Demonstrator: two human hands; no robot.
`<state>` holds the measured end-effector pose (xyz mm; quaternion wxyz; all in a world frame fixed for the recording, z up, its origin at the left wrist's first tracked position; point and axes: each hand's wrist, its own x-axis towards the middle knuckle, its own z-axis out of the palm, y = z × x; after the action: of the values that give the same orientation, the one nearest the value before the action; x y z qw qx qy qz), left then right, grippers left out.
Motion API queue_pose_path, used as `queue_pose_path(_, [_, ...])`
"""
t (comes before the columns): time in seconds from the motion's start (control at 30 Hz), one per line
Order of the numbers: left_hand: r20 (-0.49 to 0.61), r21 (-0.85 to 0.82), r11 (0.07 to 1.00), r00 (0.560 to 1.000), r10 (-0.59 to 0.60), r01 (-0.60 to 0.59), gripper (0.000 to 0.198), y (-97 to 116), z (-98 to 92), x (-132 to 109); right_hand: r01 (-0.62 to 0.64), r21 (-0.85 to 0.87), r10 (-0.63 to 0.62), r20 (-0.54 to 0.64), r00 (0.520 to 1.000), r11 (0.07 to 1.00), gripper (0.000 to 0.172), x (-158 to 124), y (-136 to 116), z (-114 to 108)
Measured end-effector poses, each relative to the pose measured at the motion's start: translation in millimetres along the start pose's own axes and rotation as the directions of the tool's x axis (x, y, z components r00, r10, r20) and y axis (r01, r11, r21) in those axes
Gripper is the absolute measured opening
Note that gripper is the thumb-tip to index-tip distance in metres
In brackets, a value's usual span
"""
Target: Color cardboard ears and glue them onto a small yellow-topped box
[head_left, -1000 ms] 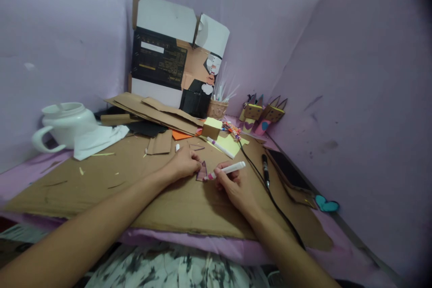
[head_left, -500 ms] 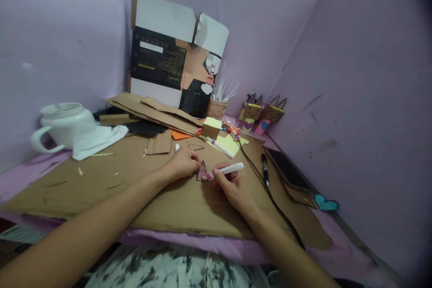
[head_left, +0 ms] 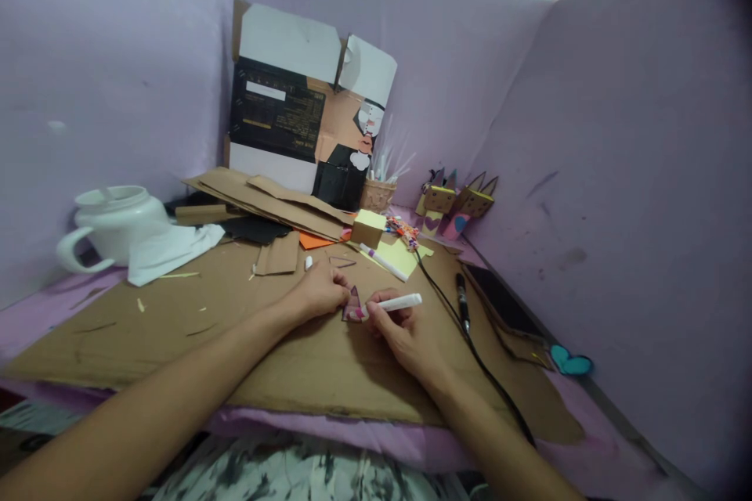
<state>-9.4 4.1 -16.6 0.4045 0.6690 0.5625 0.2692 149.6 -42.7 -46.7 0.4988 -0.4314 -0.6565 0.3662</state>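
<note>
Between the fingers of my right hand (head_left: 395, 322) is a white marker (head_left: 403, 302), its tip low on a small cardboard triangle (head_left: 353, 307). Dark lines edge the triangle, and pink shows on its lower part. My left hand (head_left: 322, 287) is closed, with its fingertips pinching the triangle's left side against the cardboard sheet (head_left: 282, 372). Just behind my left hand lies a white marker cap (head_left: 309, 262). Another triangle (head_left: 341, 261) with dark edges is on the sheet behind both hands.
Farther back are a purple-banded marker (head_left: 385, 261), yellow paper (head_left: 411, 252) and a small box (head_left: 369, 228). A black pen (head_left: 463, 301), a cable (head_left: 490, 372) and a phone (head_left: 505, 301) lie at right. A white teapot (head_left: 121, 223) stands at left; cardboard figures (head_left: 439, 203) stand at back right.
The marker tip has shifted slightly over the triangle, where more pink now shows. My left hand stays on the triangle. The whole view has shifted slightly downward.
</note>
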Motion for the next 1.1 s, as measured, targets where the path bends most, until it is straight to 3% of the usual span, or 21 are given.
queue_pose_path(0.2, [-0.017, -0.022, 1.0, 1.0, -0.003, 0.002, 0.013, -4.3, 1.7, 2.6, -0.051, -0.029, 0.047, -0.117, 0.992, 0.998, 0.026, -0.3, -1.0, -3.7])
queue_pose_path(0.47, [0.059, -0.06, 0.997, 0.997, 0.045, -0.041, 0.021, 1.5, 0.2, -2.0, -0.023, -0.003, 0.023, -0.009, 1.0, 1.0, 0.027, 0.4, -1.6, 0.2])
queue_pose_path(0.57, [0.032, -0.029, 0.997, 0.997, 0.065, -0.065, 0.019, -3.4, 0.4, 0.9, -0.026, -0.021, 0.025, -0.056, 0.998, 0.999, 0.026, 0.1, 0.0, -0.9])
queue_pose_path(0.7, [-0.012, -0.02, 1.0, 1.0, 0.003, -0.003, 0.015, -5.6, 1.6, 3.8, -0.052, -0.032, 0.047, -0.134, 0.99, 0.998, 0.026, -1.0, -5.5, -3.2])
queue_pose_path(0.93, [-0.011, -0.059, 0.998, 1.0, 0.003, -0.004, 0.013, -4.8, 2.5, 4.5, 0.007, -0.037, -0.008, -0.026, 1.0, 0.999, 0.025, 0.3, -5.6, -0.1])
queue_pose_path(1.1, [-0.011, -0.017, 1.0, 1.0, -0.012, 0.012, 0.013, -4.4, 2.0, 3.2, -0.042, 0.009, 0.042, -0.096, 0.994, 0.999, 0.027, 0.4, -4.4, -2.5])
